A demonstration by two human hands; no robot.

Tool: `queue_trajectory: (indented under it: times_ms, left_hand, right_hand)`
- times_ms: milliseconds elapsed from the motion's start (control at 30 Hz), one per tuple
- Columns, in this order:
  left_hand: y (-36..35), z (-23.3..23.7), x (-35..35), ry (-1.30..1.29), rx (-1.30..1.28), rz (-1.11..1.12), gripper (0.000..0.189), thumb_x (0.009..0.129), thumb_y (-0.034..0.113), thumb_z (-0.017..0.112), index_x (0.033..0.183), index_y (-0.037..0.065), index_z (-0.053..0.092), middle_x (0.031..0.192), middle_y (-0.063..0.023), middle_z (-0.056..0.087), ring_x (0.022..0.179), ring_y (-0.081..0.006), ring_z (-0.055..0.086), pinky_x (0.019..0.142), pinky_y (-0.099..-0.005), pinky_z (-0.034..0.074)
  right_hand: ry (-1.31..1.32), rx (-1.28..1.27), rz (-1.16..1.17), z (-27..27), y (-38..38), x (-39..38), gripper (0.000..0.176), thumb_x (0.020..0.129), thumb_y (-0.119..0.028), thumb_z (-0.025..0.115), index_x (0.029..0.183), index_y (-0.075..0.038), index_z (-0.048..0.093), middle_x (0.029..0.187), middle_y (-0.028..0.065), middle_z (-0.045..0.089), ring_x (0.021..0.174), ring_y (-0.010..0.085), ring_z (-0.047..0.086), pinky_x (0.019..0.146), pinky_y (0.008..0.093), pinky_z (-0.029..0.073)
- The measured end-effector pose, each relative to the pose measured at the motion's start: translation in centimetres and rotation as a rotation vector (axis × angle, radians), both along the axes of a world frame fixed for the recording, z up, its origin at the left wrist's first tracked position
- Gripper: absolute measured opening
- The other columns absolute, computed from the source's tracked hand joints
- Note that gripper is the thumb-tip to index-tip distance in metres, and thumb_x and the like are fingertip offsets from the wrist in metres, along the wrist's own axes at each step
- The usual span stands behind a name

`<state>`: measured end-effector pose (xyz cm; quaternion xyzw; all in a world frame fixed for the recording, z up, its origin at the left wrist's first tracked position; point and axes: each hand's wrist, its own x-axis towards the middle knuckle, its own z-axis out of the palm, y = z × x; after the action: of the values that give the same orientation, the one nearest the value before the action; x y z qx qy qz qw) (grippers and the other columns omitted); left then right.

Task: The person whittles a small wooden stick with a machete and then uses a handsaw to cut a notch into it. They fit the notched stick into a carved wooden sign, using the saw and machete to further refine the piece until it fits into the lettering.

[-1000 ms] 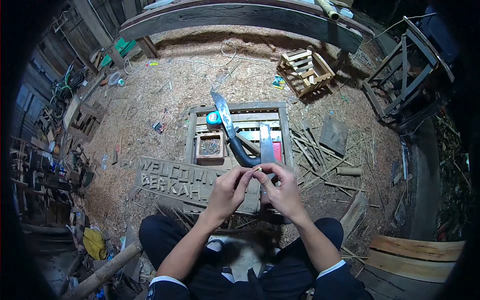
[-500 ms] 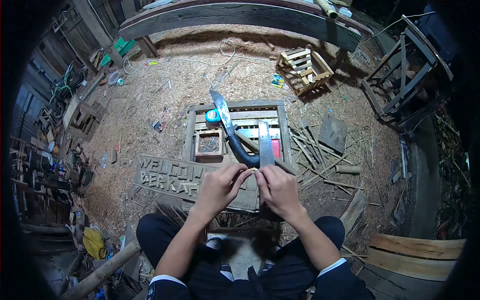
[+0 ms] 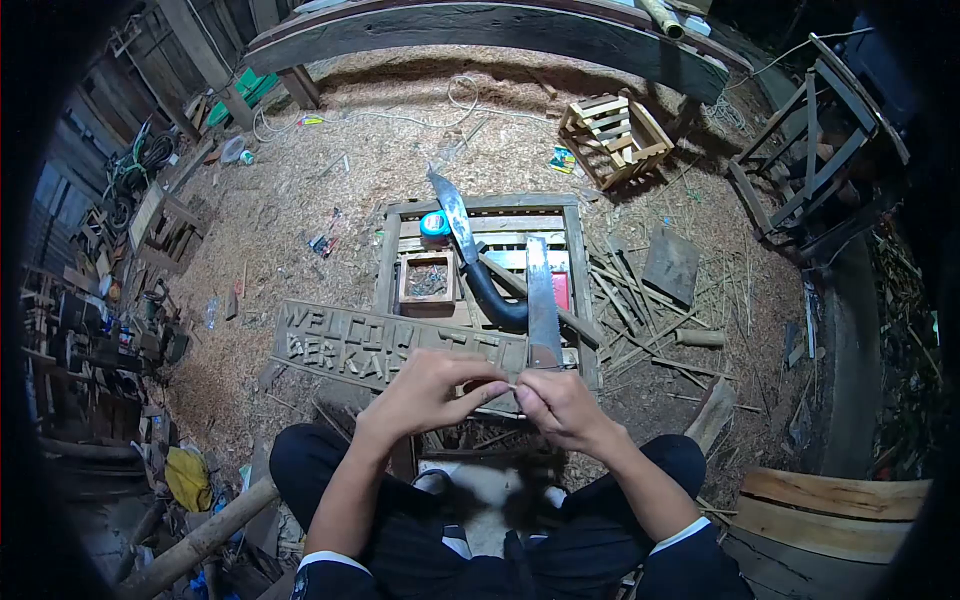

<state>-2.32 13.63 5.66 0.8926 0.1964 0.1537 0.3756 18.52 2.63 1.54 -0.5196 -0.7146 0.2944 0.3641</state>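
My left hand (image 3: 425,392) is closed, thumb and forefinger pinched at one end of a small thin light-coloured piece (image 3: 514,388). My right hand (image 3: 560,408) is closed at the other end, its fingertips meeting the left ones; most of the piece is hidden. Just beyond the right hand lies a saw (image 3: 541,300), blade pointing away, its handle end covered by that hand. A carved wooden sign (image 3: 345,345) with raised letters lies beyond my left hand. On the slatted wooden table (image 3: 385,255) are a machete (image 3: 457,218) with a curved black handle and a blue tape measure (image 3: 435,225).
A small wooden box (image 3: 428,280) of metal bits and a red object (image 3: 561,290) rest on the table. Bamboo strips (image 3: 640,310) lie to its right. Beyond are a slatted crate (image 3: 615,140) and a heavy bench (image 3: 480,35). Wood shavings cover the ground.
Both hands have come down a little toward me, and the right has turned, showing its closed fingers. More of the saw blade shows. The view has shifted slightly.
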Motion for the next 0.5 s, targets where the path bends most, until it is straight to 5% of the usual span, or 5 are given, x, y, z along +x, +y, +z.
queue_trajectory:
  times_ms: [400, 467, 500]
  left_hand:
    - [-1.6, -1.6, 2.6, -0.034, 0.002, 0.405, 0.021, 0.090, 0.009, 0.068, 0.110, 0.007, 0.075, 0.094, -0.0160, 0.073, 0.084, -0.0363, 0.071, 0.073, -0.0430, 0.055]
    - [-1.6, -2.5, 3.5, -0.126, 0.003, 0.535, 0.025, 0.091, 0.006, 0.068, 0.115, 0.004, 0.074, 0.101, -0.0197, 0.074, 0.088, -0.0343, 0.073, 0.075, -0.0388, 0.056]
    - [-1.0, -3.1, 3.8, -0.153, 0.035, 0.520, 0.025, 0.095, 0.009, 0.067, 0.118, 0.001, 0.072, 0.096, -0.0180, 0.075, 0.084, -0.0253, 0.074, 0.074, -0.0342, 0.055]
  right_hand:
    - [-0.303, 0.314, -0.360, 0.8, 2.7, -0.7, 0.020, 0.094, -0.015, 0.067, 0.078, -0.004, 0.060, 0.069, 0.0121, 0.059, 0.064, 0.0314, 0.060, 0.058, 0.0432, 0.046]
    - [-0.332, 0.345, -0.383, 0.8, 2.9, -1.8, 0.021, 0.093, -0.015, 0.067, 0.077, -0.004, 0.059, 0.068, 0.0118, 0.058, 0.063, 0.0311, 0.058, 0.057, 0.0430, 0.045]
    - [-0.361, 0.378, -0.405, 0.8, 2.9, -2.2, 0.022, 0.093, -0.014, 0.067, 0.076, -0.004, 0.059, 0.067, 0.0115, 0.057, 0.061, 0.0308, 0.057, 0.057, 0.0429, 0.044]
